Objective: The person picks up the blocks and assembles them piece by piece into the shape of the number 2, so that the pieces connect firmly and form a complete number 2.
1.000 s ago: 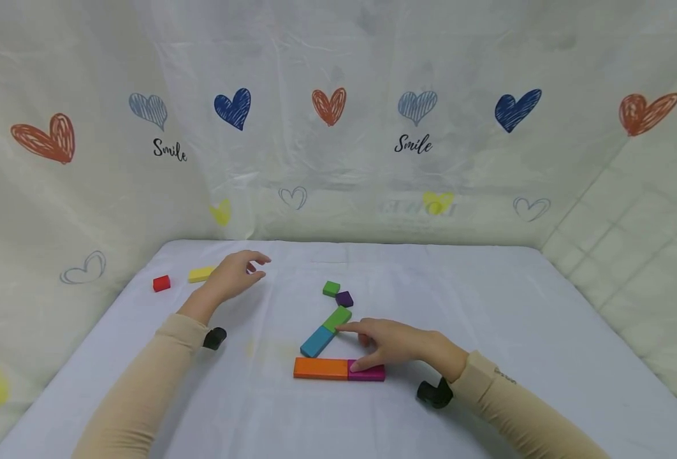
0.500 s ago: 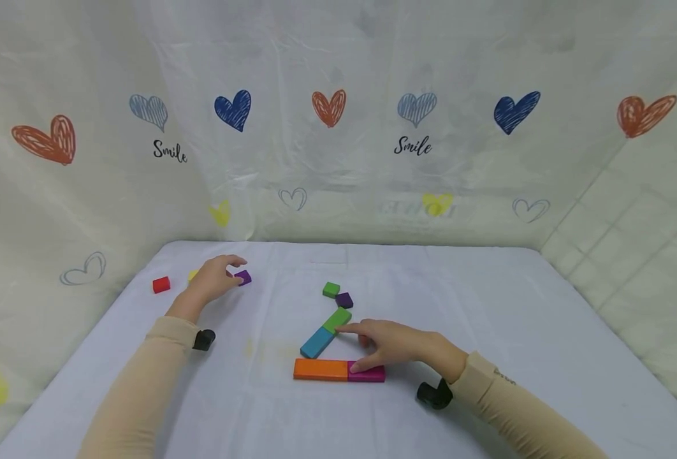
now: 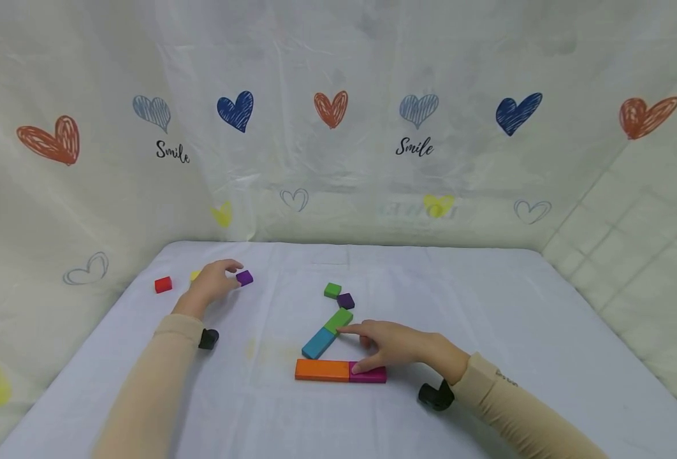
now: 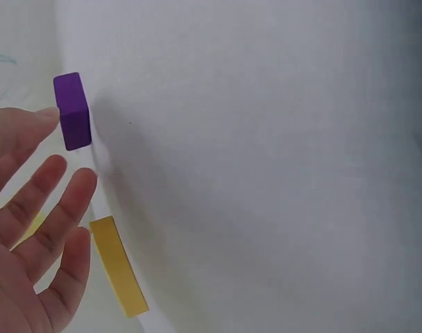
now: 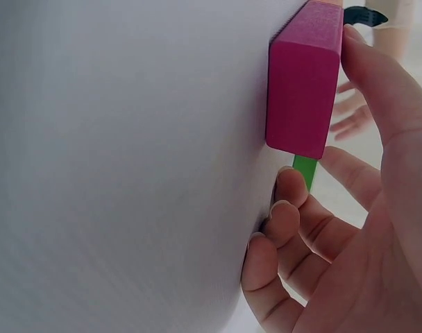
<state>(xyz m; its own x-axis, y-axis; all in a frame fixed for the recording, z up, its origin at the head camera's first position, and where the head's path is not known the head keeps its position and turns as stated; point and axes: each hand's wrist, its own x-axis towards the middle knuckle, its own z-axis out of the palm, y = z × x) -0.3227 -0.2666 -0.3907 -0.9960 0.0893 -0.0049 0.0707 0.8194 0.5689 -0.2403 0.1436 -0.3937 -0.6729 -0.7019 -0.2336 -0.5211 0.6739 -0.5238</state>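
My left hand [image 3: 213, 284] is at the back left of the table, its thumb touching a purple block [image 4: 73, 111] and its other fingers spread apart. A yellow block [image 4: 119, 267] lies near these fingers; in the head view the hand partly hides it. With the thumb on a magenta block [image 5: 305, 97] and the extended index finger at a light green block [image 3: 339, 320], my right hand [image 3: 398, 342] rests near the middle. An orange block [image 3: 322, 370] adjoins the magenta one end to end. Joined to the light green block is a blue block [image 3: 318, 343], forming a slanted row.
A small green block [image 3: 332, 290] and a dark purple block [image 3: 346, 301] sit just beyond the slanted row. At the far left lies a red block [image 3: 163, 284]. The white-covered table [image 3: 487, 306] meets a curtain [image 3: 361, 172] printed with hearts at the back.
My left hand has drawn back to the left, and the purple block now shows at its fingertips. The right hand and the blocks by it have stayed in place.
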